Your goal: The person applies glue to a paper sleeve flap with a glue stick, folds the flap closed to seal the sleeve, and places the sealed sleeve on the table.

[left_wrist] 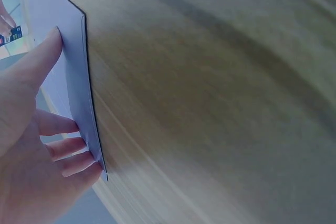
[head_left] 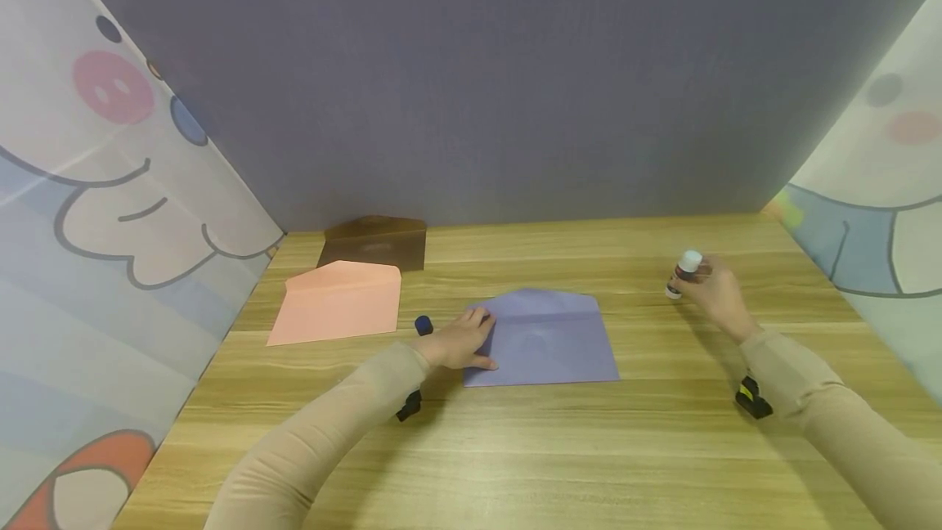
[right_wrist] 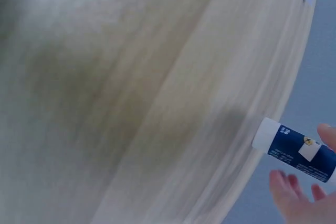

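Observation:
In the head view, my left hand (head_left: pixel 462 339) rests on the left side of a purple envelope (head_left: pixel 548 342) whose flap is unfolded toward the back. The left wrist view shows the thumb on the envelope's (left_wrist: pixel 76 72) face and the other fingers touching it near its edge. Off to the right, my right hand (head_left: pixel 717 293) holds a glue stick (head_left: pixel 687 270) with white ends, tilted. Its dark blue label (right_wrist: pixel 299 152) faces the right wrist camera, where the thumb and fingertips show on either side of it.
Left of the purple envelope lies a pink envelope (head_left: pixel 338 305), flap unfolded. Behind that is a brown envelope (head_left: pixel 375 248), against the grey back panel (head_left: pixel 500 88). A dark blue cylinder end (head_left: pixel 423 325) shows beside my left wrist. Printed side panels flank the wooden table (head_left: pixel 530 456).

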Demonstrator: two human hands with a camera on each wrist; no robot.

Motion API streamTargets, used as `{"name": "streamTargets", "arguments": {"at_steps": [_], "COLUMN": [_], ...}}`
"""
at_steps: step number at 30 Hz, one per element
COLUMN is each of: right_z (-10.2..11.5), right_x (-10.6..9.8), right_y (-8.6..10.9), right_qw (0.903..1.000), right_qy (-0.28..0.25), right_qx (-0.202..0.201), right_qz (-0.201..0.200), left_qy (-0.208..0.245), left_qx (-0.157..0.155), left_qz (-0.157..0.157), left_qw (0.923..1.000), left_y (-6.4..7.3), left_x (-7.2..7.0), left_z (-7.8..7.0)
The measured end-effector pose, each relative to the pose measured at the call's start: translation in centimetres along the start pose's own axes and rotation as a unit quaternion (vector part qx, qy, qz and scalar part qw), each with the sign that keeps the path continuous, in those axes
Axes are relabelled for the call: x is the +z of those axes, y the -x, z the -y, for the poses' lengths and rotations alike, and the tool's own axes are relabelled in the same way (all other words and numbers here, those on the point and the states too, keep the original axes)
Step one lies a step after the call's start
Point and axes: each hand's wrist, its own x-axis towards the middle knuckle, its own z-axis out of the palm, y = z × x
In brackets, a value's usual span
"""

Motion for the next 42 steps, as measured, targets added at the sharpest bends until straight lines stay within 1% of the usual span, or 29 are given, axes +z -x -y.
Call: {"name": "streamTargets", "arguments": {"at_steps": [5, 11, 15, 18, 20, 22, 25, 28, 30, 32, 34, 37, 39, 42], "right_z": [0.7, 2.2, 3.6, 4.6, 5.2, 5.6, 6.1, 6.5, 6.7, 6.7, 6.6, 6.3, 6.2, 6.1], "right_x": [-0.3, -0.6, -0.5, -0.2, 0.1, 0.5, 1.3, 2.4, 3.2, 3.9, 4.6, 5.6, 6.2, 7.1], "right_y": [0.5, 1.3, 1.8, 2.3, 2.6, 2.9, 3.1, 3.2, 3.0, 2.9, 2.7, 2.5, 2.3, 2.2], "right_qw": [0.9996, 0.9964, 0.9926, 0.9921, 0.9928, 0.9939, 0.9939, 0.9912, 0.9878, 0.9821, 0.9735, 0.9548, 0.9419, 0.9317], "right_qy": [-0.008, -0.012, -0.015, -0.019, -0.013, -0.003, 0.027, 0.052, 0.066, 0.084, 0.114, 0.158, 0.180, 0.193], "right_qx": [0.017, 0.026, 0.020, 0.000, -0.025, -0.051, -0.086, -0.118, -0.141, -0.168, -0.195, -0.245, -0.276, -0.293], "right_qz": [-0.020, -0.080, -0.118, -0.124, -0.116, -0.098, -0.063, -0.029, -0.009, 0.015, 0.035, 0.059, 0.068, 0.095], "left_qy": [-0.001, 0.000, 0.004, 0.006, 0.007, 0.006, 0.009, 0.010, 0.011, 0.012, 0.013, 0.013, 0.013, 0.014], "left_qx": [0.001, 0.003, 0.001, 0.000, -0.001, -0.001, -0.002, 0.000, 0.000, 0.001, 0.001, 0.002, 0.002, 0.003], "left_qz": [-0.001, -0.003, -0.001, 0.001, 0.001, 0.001, 0.001, 0.001, 0.000, -0.002, -0.004, -0.009, -0.012, -0.017], "left_qw": [1.0000, 1.0000, 1.0000, 1.0000, 1.0000, 1.0000, 1.0000, 0.9999, 0.9999, 0.9999, 0.9999, 0.9999, 0.9998, 0.9998], "left_y": [0.0, 0.1, 0.1, 0.2, 0.2, 0.2, 0.2, 0.2, 0.2, 0.2, 0.2, 0.1, 0.1, 0.2], "left_x": [0.0, -0.1, -0.1, -0.1, -0.2, -0.2, -0.2, -0.2, -0.2, -0.2, -0.1, 0.1, 0.1, 0.1], "left_z": [0.0, 0.0, -0.1, -0.1, -0.1, -0.1, -0.1, -0.1, -0.1, -0.1, 0.0, 0.1, 0.1, 0.1]}}
